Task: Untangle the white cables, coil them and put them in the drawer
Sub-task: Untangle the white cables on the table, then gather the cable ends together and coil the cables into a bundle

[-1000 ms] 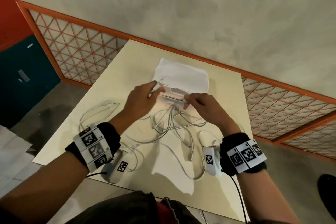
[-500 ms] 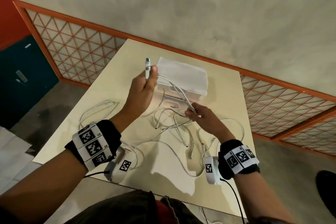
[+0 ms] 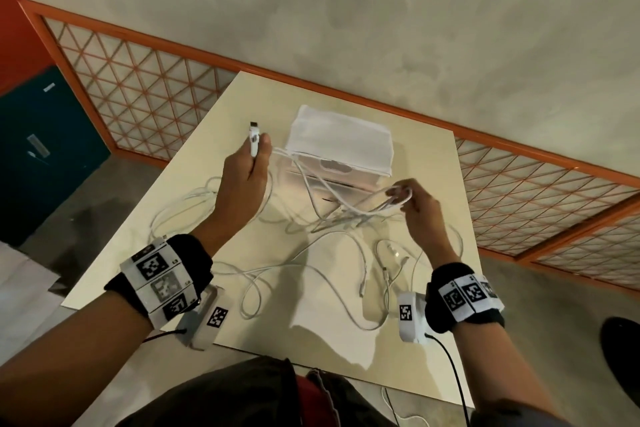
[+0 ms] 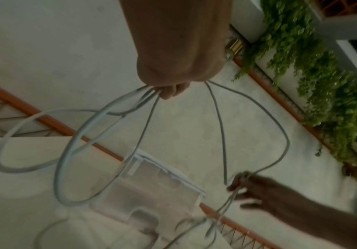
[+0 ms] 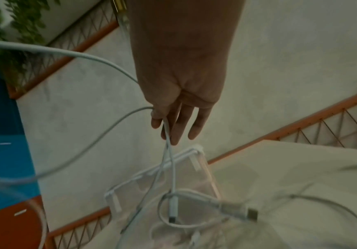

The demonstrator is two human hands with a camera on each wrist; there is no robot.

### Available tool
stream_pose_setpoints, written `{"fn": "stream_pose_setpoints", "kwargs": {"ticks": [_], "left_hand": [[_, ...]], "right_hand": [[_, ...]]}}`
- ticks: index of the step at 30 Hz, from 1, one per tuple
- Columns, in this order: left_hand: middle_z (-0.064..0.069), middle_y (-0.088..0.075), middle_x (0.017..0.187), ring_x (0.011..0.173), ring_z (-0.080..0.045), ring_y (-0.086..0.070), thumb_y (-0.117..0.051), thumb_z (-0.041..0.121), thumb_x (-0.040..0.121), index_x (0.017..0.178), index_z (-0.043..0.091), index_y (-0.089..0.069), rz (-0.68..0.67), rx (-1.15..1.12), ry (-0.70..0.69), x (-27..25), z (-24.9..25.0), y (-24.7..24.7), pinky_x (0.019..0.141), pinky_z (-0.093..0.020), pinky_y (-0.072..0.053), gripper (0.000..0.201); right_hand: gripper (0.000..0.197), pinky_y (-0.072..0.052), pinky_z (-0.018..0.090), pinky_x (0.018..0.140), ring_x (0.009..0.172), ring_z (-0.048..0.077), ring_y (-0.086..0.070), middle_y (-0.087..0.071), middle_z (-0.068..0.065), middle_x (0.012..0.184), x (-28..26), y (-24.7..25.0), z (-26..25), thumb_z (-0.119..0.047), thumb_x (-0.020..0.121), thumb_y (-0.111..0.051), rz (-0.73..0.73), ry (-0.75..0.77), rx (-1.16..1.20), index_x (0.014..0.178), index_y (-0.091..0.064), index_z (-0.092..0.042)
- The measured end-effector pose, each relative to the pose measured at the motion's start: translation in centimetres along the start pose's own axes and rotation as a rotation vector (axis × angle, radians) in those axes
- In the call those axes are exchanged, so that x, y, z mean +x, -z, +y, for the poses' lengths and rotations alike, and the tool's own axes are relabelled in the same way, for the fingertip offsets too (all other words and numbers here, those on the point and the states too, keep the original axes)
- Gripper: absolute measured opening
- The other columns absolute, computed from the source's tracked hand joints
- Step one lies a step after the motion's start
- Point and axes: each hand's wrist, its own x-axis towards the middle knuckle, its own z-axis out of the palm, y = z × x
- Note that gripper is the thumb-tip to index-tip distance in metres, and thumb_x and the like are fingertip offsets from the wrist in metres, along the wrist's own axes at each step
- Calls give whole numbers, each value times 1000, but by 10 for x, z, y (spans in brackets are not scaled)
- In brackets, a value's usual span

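A tangle of white cables [image 3: 329, 253] lies spread over the cream table [image 3: 221, 121]. My left hand [image 3: 254, 152] is raised left of the drawer and grips one cable by its USB plug [image 3: 254, 135], which points up. In the left wrist view, several strands hang in loops from the left hand [image 4: 171, 91]. My right hand [image 3: 407, 196] pinches a cable loop [image 3: 398, 192] in front of the drawer's right side. A strand runs taut between both hands. Loose plugs [image 5: 172, 212] dangle below the right hand [image 5: 167, 124]. The translucent drawer box [image 3: 343, 142] with its white top stands behind them.
An orange-framed mesh railing [image 3: 138, 87] runs along the table's far and left sides. A blue door [image 3: 45, 149] is at the far left. More cable [image 3: 180, 204] trails toward the table's left edge. A black shoe [image 3: 623, 350] shows on the floor at the right.
My left hand has lifted the USB plug up and to the left, away from the drawer front. My right hand has risen and moved right with a cable loop, drawing strands off the table.
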Motion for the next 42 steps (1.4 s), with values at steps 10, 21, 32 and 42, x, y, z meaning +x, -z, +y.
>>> {"fn": "stream_pose_setpoints", "kwargs": {"ticks": [10, 21, 32, 42], "left_hand": [[-21, -58, 71, 70, -39, -57, -30, 27, 101, 97, -3, -52, 62, 322, 106, -11, -39, 2, 61, -40, -40, 37], [-30, -56, 80, 77, -41, -52, -25, 25, 102, 107, -12, -48, 284, 208, 216, -4, -36, -10, 62, -26, -26, 44], [-3, -34, 48, 45, -12, -39, -45, 23, 96, 58, 10, -33, 77, 170, 108, -8, -36, -14, 53, -30, -21, 42], [8, -29, 42, 48, -13, -29, -65, 16, 76, 43, 20, -28, -1056, 527, 313, -29, -61, -7, 55, -29, -25, 50]], "right_hand": [[24, -44, 38, 65, 73, 32, -58, -60, 12, 79, 5, 44, 24, -30, 90, -59, 183, -48, -87, 83, -59, -7], [12, -39, 28, 61, 78, 28, -61, -63, 12, 84, -58, 8, 90, -12, 92, -55, -398, -363, -294, 89, -44, -15], [23, -40, 27, 53, 45, 7, -47, -49, -2, 56, -46, 36, 68, -18, 101, -36, -63, -281, -179, 96, -57, -11], [29, -46, 21, 70, 87, 18, -62, -72, 10, 97, -91, 23, 102, -2, 81, -61, -833, -673, -573, 107, -72, -11]]}}
